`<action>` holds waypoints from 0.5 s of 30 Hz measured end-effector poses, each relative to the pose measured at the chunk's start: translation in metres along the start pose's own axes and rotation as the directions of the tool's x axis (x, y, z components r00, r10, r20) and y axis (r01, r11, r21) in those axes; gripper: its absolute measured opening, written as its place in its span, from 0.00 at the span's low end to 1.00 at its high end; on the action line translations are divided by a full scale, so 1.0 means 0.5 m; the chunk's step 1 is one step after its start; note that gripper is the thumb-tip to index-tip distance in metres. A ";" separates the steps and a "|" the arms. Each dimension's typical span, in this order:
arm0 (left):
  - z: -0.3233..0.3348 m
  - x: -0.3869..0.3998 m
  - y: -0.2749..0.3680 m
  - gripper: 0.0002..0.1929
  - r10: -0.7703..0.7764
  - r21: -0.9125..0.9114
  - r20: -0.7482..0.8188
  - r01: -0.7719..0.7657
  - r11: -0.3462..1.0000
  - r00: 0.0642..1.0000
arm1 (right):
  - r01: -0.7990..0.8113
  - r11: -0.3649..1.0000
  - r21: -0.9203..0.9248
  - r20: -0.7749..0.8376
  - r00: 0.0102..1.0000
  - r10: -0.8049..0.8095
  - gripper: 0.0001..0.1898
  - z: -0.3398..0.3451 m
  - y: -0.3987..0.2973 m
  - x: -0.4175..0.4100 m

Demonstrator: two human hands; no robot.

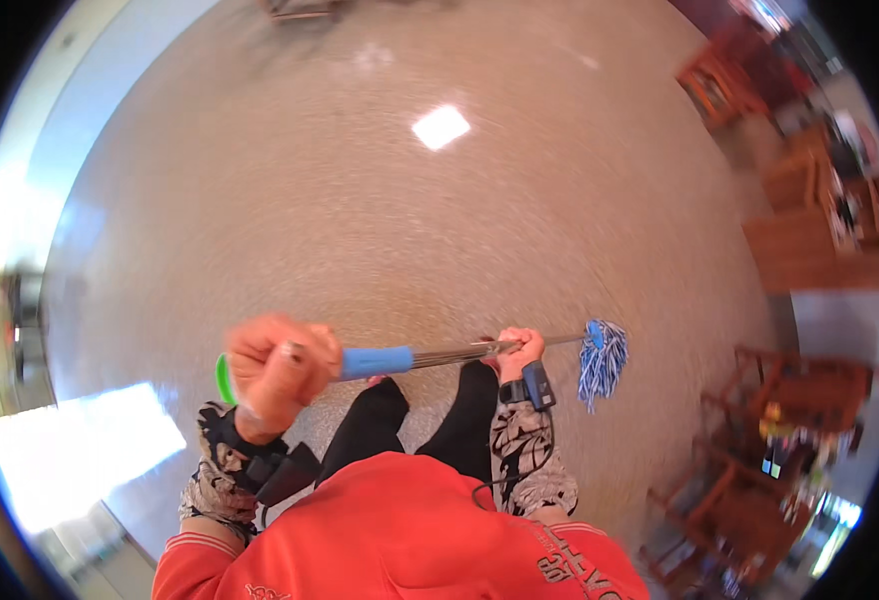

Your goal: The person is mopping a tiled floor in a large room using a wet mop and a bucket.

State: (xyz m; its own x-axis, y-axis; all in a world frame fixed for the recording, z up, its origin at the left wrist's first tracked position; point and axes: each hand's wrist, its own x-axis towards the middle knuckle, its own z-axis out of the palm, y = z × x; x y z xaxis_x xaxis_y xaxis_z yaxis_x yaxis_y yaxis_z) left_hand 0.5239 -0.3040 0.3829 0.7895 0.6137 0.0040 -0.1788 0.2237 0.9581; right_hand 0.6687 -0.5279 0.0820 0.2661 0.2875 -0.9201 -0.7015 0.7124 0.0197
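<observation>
A string mop (602,365) with blue and white strands rests on the floor to the right of my feet, at the far end of a metal pole. My left hand (282,371), somewhat blurred, grips the top end of the pole beside its blue grip sleeve (376,362). Farther down the metal shaft, my right hand (518,351) is closed around it. The pole lies across the view in front of my legs. Part of a green curved thing (224,379) shows behind my left hand; the rest of it is hidden.
Wooden chairs (747,506) stand at the lower right, near a table with things on it. A wooden cabinet or desk (792,251) stands farther up on the right. Bright light reflects off the speckled floor (379,225). A pale wall (72,112) runs along the left.
</observation>
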 end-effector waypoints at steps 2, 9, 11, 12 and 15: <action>-0.037 -0.016 -0.009 0.14 0.076 0.069 -0.217 -0.063 0.996 0.973 | -0.078 0.997 0.003 -0.003 0.997 0.078 0.12 0.007 0.067 0.073; -0.060 -0.242 0.012 0.08 0.156 0.154 -0.839 -0.047 0.987 0.521 | -0.238 0.821 -0.519 -0.118 0.971 0.207 0.13 0.106 0.290 0.150; 0.030 -0.443 0.133 0.07 0.130 0.137 -0.990 0.153 0.979 0.055 | -0.133 0.638 -0.758 -0.066 0.990 0.128 0.15 -0.140 0.339 -0.050; 0.049 -0.441 0.143 0.07 0.218 0.179 -0.963 0.229 0.957 -0.158 | -0.162 0.581 -0.797 -0.073 0.982 0.174 0.16 -0.139 0.379 -0.057; 0.059 -0.491 0.175 0.07 0.187 0.155 -0.958 0.155 0.976 -0.219 | -0.167 0.365 -0.916 -0.078 0.966 0.246 0.16 -0.139 0.514 -0.079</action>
State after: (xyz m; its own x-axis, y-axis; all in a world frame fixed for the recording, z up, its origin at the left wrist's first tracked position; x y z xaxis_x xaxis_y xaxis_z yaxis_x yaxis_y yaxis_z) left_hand 0.3316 -0.4574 0.4741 -0.7684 0.6328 -0.0960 0.0391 0.1962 0.9798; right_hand 0.4320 -0.4006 0.0961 0.0331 0.4030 -0.9146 -0.9059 -0.3745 -0.1978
